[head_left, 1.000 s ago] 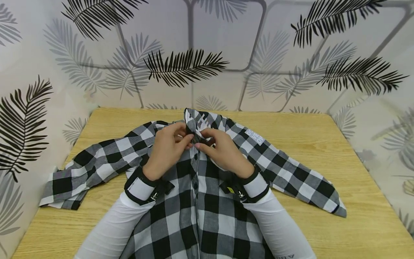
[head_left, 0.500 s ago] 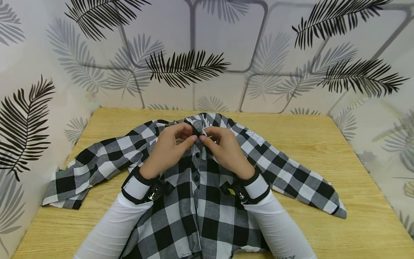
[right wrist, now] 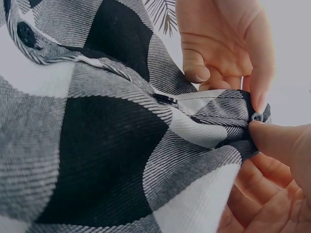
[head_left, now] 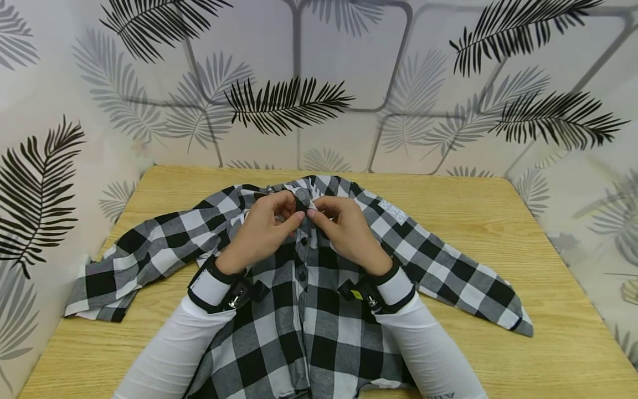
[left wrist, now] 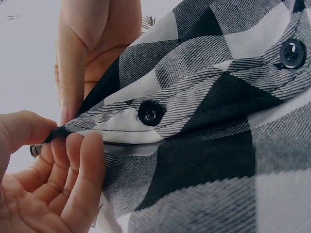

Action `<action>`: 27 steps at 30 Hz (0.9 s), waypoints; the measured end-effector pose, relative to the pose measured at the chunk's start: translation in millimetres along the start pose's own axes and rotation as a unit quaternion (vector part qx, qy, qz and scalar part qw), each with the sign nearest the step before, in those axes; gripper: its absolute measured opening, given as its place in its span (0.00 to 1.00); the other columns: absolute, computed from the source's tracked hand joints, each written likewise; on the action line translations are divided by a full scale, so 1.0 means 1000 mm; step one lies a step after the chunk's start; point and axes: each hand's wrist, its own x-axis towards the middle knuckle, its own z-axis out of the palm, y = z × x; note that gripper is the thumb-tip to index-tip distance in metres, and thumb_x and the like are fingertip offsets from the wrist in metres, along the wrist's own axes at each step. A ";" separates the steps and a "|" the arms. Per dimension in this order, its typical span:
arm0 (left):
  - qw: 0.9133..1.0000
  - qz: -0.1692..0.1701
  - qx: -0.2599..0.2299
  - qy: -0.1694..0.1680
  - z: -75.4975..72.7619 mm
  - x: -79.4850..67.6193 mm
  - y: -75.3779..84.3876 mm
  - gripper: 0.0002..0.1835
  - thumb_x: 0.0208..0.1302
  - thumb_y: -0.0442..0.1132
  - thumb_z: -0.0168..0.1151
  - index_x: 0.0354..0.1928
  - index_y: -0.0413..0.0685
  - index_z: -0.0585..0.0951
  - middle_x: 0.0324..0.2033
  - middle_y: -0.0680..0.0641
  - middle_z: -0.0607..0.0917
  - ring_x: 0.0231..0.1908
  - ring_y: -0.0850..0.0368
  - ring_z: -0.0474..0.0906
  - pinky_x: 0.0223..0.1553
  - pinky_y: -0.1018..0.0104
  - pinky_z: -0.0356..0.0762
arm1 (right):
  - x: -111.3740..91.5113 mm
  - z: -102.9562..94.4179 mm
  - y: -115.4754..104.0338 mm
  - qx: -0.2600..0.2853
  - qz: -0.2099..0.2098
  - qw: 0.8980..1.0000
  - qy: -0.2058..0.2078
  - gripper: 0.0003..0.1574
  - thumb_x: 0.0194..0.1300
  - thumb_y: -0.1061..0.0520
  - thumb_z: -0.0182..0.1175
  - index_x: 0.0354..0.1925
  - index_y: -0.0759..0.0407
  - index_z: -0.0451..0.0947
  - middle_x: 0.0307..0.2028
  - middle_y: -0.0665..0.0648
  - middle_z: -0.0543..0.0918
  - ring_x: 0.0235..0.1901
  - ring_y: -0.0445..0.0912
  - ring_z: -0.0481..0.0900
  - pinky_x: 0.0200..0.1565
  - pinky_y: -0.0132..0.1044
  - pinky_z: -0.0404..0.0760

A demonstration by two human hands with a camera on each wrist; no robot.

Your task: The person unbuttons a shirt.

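Observation:
A black, white and grey checked shirt [head_left: 344, 288] lies front up, sleeves spread out to both sides. At its collar, my left hand [head_left: 259, 230] and right hand [head_left: 349, 233] meet, thumbs nearly touching. Each hand pinches the top of the front placket between thumb and fingers. Seen from the right wrist, a small button [right wrist: 258, 117] sits right between the two thumb tips at the cloth's edge. Farther down the placket, a dark button [left wrist: 150, 112] shows in the left wrist view, with another button [left wrist: 293, 53] beyond it. The fingers behind the cloth are partly hidden.
The shirt rests on a wooden table [head_left: 498, 221]. Its cuff [head_left: 99, 299] reaches the table's left side; the other sleeve [head_left: 448, 266] stretches right. Behind stands a wall [head_left: 339, 138] with a leaf pattern. A strapped camera [head_left: 244, 293] sits on the left wrist.
A second ago the collar edge stood up above the hands; it has since folded down and the thumbs have come together on the placket. Over the last half second the hands have barely moved.

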 end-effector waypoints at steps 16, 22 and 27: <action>0.994 0.023 0.096 0.050 -0.001 -0.005 -0.004 0.06 0.62 0.36 0.57 0.28 0.47 0.72 0.24 0.49 0.75 0.24 0.59 0.76 0.25 0.64 0.75 | -0.002 0.008 -0.001 -0.015 -0.002 1.000 0.001 0.11 0.66 0.54 0.56 0.35 0.58 0.82 0.16 0.51 0.71 0.13 0.43 0.64 0.19 0.36 0.64; 0.972 0.050 0.207 0.099 0.002 -0.006 0.001 0.05 0.59 0.35 0.62 0.28 0.47 0.76 0.26 0.50 0.77 0.27 0.60 0.75 0.29 0.66 0.76 | -0.002 0.011 -0.001 -0.032 -0.003 0.999 0.014 0.09 0.65 0.55 0.58 0.29 0.57 0.79 0.14 0.50 0.69 0.12 0.43 0.63 0.18 0.36 0.63; 0.959 0.063 0.257 0.096 0.003 -0.005 0.006 0.04 0.61 0.37 0.62 0.30 0.45 0.78 0.27 0.49 0.78 0.27 0.59 0.75 0.29 0.66 0.75 | -0.001 0.011 -0.001 -0.027 0.010 0.999 0.025 0.12 0.65 0.53 0.58 0.28 0.57 0.80 0.15 0.51 0.72 0.12 0.43 0.64 0.17 0.36 0.63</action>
